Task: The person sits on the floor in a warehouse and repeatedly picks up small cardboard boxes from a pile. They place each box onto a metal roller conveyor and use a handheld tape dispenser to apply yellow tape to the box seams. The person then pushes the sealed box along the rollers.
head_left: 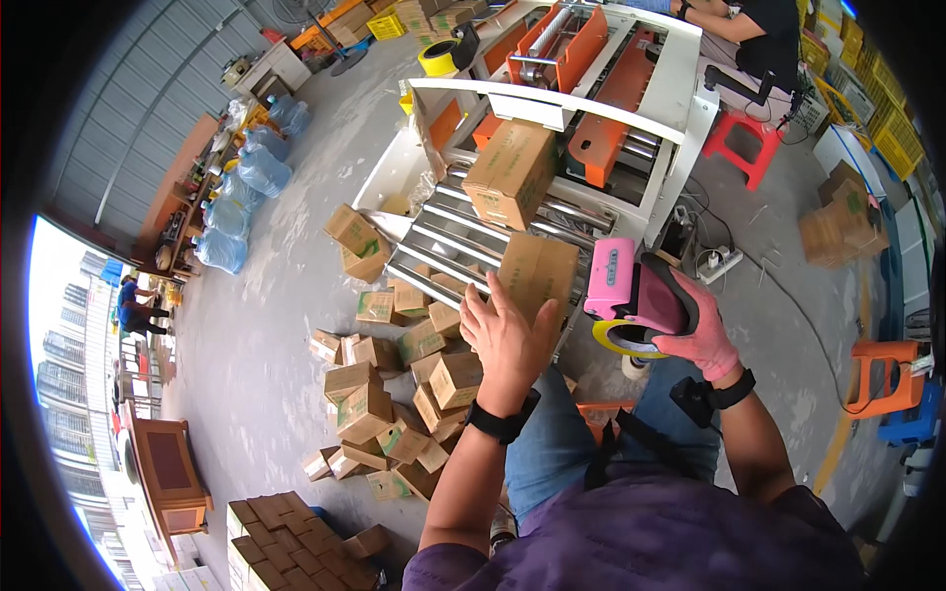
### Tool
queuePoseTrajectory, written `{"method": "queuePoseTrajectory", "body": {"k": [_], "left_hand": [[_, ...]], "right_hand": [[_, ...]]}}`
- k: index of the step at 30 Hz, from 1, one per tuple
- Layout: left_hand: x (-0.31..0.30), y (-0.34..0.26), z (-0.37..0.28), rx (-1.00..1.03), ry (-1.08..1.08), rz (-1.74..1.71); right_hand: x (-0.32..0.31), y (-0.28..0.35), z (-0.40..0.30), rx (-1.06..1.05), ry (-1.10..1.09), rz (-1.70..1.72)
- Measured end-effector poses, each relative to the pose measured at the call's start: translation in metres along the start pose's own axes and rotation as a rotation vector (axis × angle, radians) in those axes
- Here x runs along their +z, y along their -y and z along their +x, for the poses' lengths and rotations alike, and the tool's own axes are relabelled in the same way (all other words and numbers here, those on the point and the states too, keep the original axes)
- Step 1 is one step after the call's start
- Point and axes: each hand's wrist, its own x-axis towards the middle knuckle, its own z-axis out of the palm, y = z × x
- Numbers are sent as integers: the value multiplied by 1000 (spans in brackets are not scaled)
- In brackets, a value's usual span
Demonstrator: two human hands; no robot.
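Observation:
My bare left hand (506, 336), its fingers spread, is at the near left side of a cardboard box (543, 273) on the roller conveyor (451, 244); whether it touches the box I cannot tell. In a pink glove, my right hand (698, 325) grips a pink tape dispenser (635, 288) holding a roll of yellow tape (617, 340), just right of that box. A second cardboard box (511, 173) lies farther up the rollers, at the mouth of the white and orange carton sealing machine (606, 96).
Many small cardboard boxes (366, 414) lie heaped on the floor at left, near stacked cartons (295, 547). A person (739, 37) sits beyond the machine by a red stool (743, 144). A power strip (720, 264) with cables and an orange stool (883, 377) are at right.

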Motion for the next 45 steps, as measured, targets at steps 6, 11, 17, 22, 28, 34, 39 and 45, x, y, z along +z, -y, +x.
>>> {"method": "queuePoseTrajectory", "body": {"k": [6, 11, 17, 22, 28, 34, 39, 45], "left_hand": [[-47, -6, 46, -493, 610, -1283], [-37, 18, 57, -250, 512, -1226], [-87, 95, 112, -258, 219, -1074], [-16, 164, 123, -334, 451, -1068], [82, 148, 73, -190, 451, -613], [-14, 48, 96, -165, 415, -258], [-4, -32, 39, 20, 382, 188], [15, -46, 20, 28, 399, 148]], "right_hand": [[13, 0, 10, -98, 34, -247], [26, 43, 21, -59, 154, -405], [-36, 35, -22, -171, 26, -689], [-57, 8, -43, 31, 98, -859], [-4, -32, -29, 68, 223, -991], [13, -39, -22, 161, 275, -1045], [31, -17, -9, 198, 331, -1039], [49, 18, -3, 462, 403, -1136]]}}
